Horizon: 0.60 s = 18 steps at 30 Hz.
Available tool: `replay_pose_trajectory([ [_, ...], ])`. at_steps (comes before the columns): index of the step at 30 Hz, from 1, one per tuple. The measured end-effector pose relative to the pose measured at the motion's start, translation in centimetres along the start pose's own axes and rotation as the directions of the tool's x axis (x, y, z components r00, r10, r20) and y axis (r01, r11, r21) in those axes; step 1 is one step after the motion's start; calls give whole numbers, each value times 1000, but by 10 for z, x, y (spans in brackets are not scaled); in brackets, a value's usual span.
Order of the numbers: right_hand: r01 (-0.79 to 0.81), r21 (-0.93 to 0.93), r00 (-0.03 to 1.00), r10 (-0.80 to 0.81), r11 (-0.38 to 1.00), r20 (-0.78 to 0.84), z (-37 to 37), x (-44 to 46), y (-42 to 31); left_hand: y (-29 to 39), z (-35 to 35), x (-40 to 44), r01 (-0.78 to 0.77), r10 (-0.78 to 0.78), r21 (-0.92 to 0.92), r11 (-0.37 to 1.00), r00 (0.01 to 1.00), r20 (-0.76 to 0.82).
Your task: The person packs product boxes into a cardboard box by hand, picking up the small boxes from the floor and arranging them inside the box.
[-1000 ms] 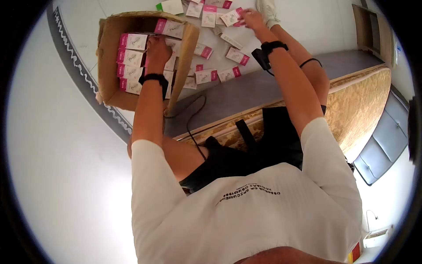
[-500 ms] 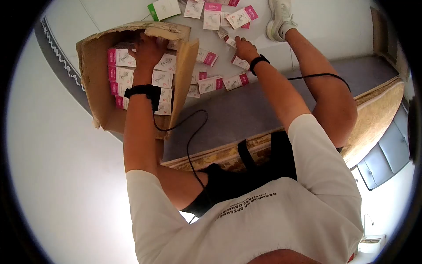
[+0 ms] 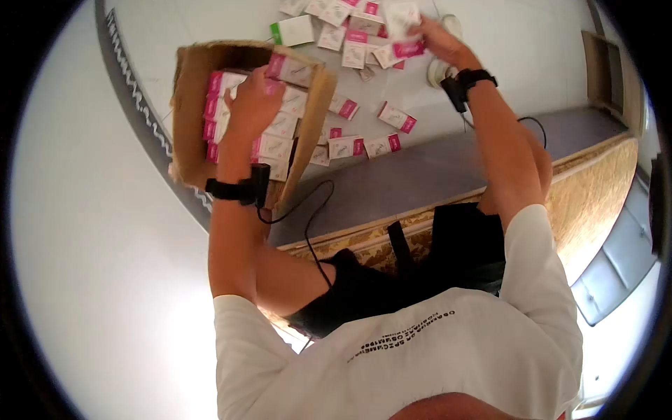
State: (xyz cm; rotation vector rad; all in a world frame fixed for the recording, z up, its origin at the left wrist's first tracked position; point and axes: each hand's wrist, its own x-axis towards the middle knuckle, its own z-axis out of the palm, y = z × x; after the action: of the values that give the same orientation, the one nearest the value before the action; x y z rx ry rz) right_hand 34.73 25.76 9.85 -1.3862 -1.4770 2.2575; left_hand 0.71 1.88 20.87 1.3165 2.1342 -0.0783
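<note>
White box (image 3: 402, 19) above the floor (image 3: 483, 98), at the far side of the scattered boxes (image 3: 355, 49) and close to the shoe (image 3: 451, 29). Long axis not possible to read surely, because of blur. Directly at the fingertips of the right hand (image 3: 448, 50), just to their left; right hand clearly nearer, left hand (image 3: 256, 108) well apart. Of the two hands, the right with fingers bent and nearly closed, pinching the near right edge of the white box. The left inside the open carton (image 3: 189, 115), with palm down over the packed boxes (image 3: 273, 147), fingers partly curled and thumb apart, next to the pink-ended box (image 3: 294, 72) by the far wall; whether gripping something there, impossible to tell. Compared with half a second ago, right hand farther out from the body and more to the right, away from the small box's former place on the floor; left hand drawn back a little from the far wall.
</note>
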Motion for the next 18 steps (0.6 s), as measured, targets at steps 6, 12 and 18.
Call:
replay_pose_trajectory([
  [6, 353, 9, 925, -351, 936, 146, 119, -30, -192, 14, 43, -68, -92, 115, 145, 985, 981, -157],
  [12, 456, -589, 865, -175, 667, 471, 216, -48, -209, 25, 4, -75, -102, 16, -555, 825, 987, -158],
  [18, 511, -534, 736, -21, 674, 677, 257, -59, -206, -24, -51, -75, -156, -303, -972, -174, 948, -97],
])
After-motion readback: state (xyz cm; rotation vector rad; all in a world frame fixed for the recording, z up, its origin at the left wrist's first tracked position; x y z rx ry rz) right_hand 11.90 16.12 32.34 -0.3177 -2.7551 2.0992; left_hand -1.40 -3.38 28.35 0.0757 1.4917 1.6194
